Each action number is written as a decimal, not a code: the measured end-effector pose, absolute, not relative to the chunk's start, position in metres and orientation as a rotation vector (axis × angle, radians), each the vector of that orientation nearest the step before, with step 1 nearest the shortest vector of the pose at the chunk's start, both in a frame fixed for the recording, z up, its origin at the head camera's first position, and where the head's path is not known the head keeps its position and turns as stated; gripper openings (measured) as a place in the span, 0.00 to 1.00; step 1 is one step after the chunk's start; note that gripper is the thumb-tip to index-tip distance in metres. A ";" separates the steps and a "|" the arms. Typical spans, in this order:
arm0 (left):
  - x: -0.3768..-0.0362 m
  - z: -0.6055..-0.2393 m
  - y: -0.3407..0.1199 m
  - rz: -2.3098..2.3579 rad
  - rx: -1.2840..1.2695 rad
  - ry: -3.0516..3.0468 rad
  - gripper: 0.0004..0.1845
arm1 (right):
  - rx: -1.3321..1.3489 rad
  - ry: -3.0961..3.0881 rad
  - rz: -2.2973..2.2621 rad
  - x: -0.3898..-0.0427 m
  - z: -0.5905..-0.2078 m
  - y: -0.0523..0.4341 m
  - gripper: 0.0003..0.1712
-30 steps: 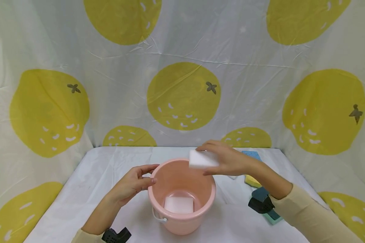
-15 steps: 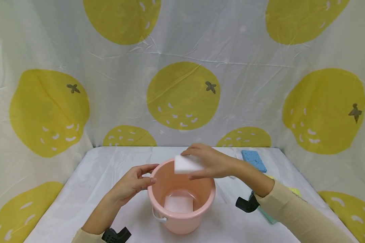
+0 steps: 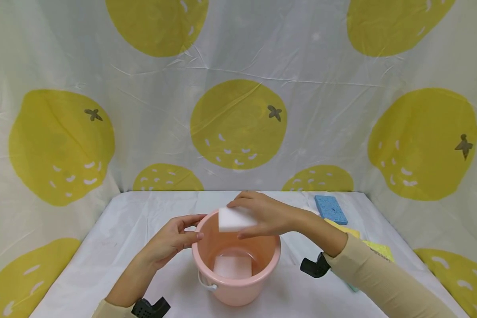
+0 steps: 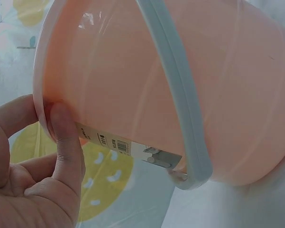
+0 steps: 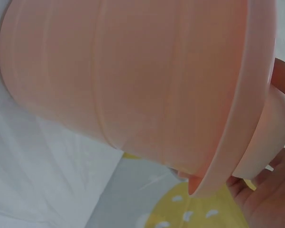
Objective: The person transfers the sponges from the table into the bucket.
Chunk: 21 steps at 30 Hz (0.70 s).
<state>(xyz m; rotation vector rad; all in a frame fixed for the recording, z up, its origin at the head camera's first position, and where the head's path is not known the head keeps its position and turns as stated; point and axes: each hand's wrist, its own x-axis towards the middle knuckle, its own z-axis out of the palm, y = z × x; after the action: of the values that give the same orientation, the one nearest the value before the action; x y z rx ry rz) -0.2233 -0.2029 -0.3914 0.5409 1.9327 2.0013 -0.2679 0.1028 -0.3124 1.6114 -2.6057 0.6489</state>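
Note:
A pink bucket (image 3: 238,295) stands upright on the white-covered table, its pale handle (image 4: 182,90) hanging down the side. My left hand (image 3: 174,242) pinches the left rim between thumb and fingers. Over the bucket's mouth, my right hand (image 3: 268,216) grips a white sponge block (image 3: 233,220) by its edges. The right wrist view has the held block (image 5: 268,135) at the rim, partly hidden by the bucket. A second white sponge block (image 3: 232,267) lies on the bucket's bottom.
A blue sponge (image 3: 331,210) lies at the back right. Near it are a yellow sponge (image 3: 343,227) and another yellow piece (image 3: 380,250), partly behind my right forearm. A green edge (image 3: 352,287) shows beneath that sleeve. Lemon-print cloth (image 3: 238,126) hangs around the table.
My right hand has carried the white sponge block left and slightly down, from the bucket's right rim to over its mouth. The left hand stays on the rim.

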 end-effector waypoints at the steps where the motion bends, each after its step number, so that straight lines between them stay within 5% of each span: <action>1: -0.223 -0.391 -0.203 2.002 0.540 1.931 0.35 | 1.617 -2.602 0.650 -0.268 -0.312 0.103 0.38; 8: -0.223 -0.391 -0.202 1.995 0.527 1.946 0.36 | 1.642 -2.604 0.651 -0.269 -0.312 0.104 0.44; 21: -0.223 -0.392 -0.203 2.003 0.536 1.939 0.36 | 1.610 -2.639 0.628 -0.266 -0.309 0.114 0.39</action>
<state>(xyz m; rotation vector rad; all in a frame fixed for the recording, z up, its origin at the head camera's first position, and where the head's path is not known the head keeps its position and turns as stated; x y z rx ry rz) -0.2225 -0.2031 -0.3919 0.5364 1.9388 2.0025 -0.2656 0.1138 -0.3088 1.6099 -2.6388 0.6283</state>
